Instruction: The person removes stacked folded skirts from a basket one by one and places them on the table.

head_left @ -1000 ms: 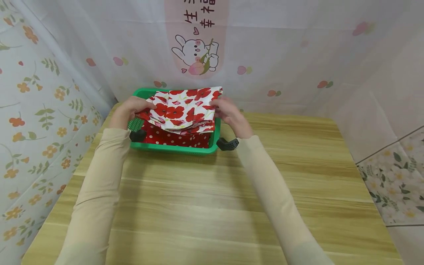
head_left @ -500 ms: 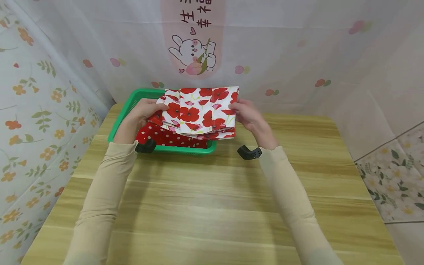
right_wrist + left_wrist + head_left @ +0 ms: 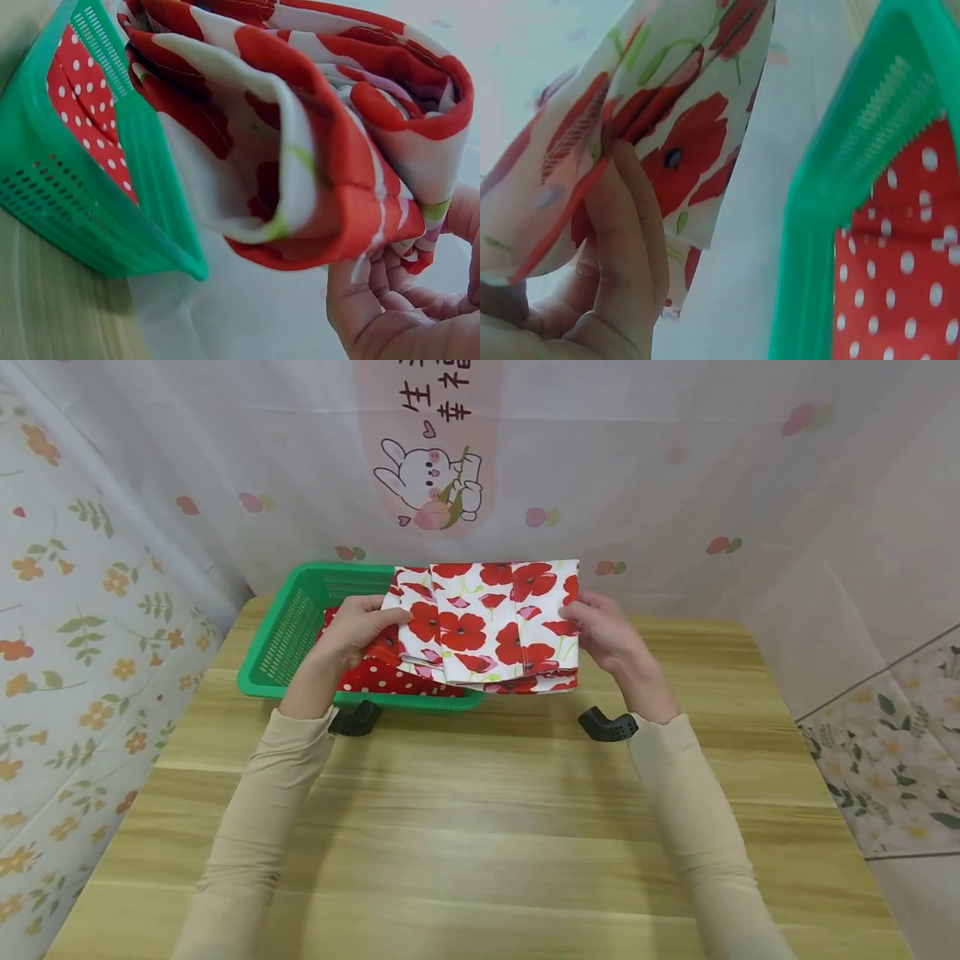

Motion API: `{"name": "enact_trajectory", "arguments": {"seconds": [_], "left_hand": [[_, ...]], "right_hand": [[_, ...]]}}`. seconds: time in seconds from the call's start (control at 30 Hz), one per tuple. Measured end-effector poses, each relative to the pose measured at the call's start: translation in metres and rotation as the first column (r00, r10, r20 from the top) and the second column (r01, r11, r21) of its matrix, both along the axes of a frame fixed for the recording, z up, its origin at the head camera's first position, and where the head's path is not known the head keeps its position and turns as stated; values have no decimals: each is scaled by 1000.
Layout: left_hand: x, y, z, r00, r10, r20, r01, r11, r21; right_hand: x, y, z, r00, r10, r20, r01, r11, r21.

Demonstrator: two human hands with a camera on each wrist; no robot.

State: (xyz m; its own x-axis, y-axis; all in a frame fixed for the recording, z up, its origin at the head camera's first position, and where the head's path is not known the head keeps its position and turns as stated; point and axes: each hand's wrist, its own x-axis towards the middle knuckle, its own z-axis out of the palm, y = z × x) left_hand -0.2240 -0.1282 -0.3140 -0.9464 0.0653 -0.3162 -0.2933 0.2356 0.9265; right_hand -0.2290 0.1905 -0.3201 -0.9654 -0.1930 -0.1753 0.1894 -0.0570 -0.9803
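Printed curtains with flowers, fruit and a cartoon rabbit close in the wooden tabletop on 3 sides. Near its far left corner stands a green plastic basket with slotted walls, and inside it lies a red cloth with white dots.

Both hands hold a folded white cloth printed with red poppies in the air, partly over the basket's right end and partly over the tabletop beside it, clear of the dotted cloth below. The left hand grips the cloth's left edge, its fingers curled under the folds and its thumb on top; the left wrist view shows the fingers pressed against the fabric's underside. The right hand pinches the right edge, thumb above and curled fingers beneath the stacked layers.

Beige sleeves cover both forearms, and a black wrist mount sits under each wrist.
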Motion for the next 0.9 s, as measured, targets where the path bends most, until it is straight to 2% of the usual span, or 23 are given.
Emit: {"name": "enact_trajectory", "arguments": {"seconds": [0.13,0.3,0.63,0.9], "left_hand": [[7,15,-2,998,-20,-62,20,1000,11],[12,35,-6,990,-54,-126,51,998,-31],[14,68,-16,982,-112,-150,108,994,-35],[14,91,-24,984,-125,-124,127,992,13]], "right_hand": [[9,17,2,1000,2,5,-2,1000,-1],[18,37,2,1000,-11,18,11,1000,3],[35,72,-7,998,-56,6,56,998,-21],[45,95,-9,995,-103,14,104,992,-76]]}}
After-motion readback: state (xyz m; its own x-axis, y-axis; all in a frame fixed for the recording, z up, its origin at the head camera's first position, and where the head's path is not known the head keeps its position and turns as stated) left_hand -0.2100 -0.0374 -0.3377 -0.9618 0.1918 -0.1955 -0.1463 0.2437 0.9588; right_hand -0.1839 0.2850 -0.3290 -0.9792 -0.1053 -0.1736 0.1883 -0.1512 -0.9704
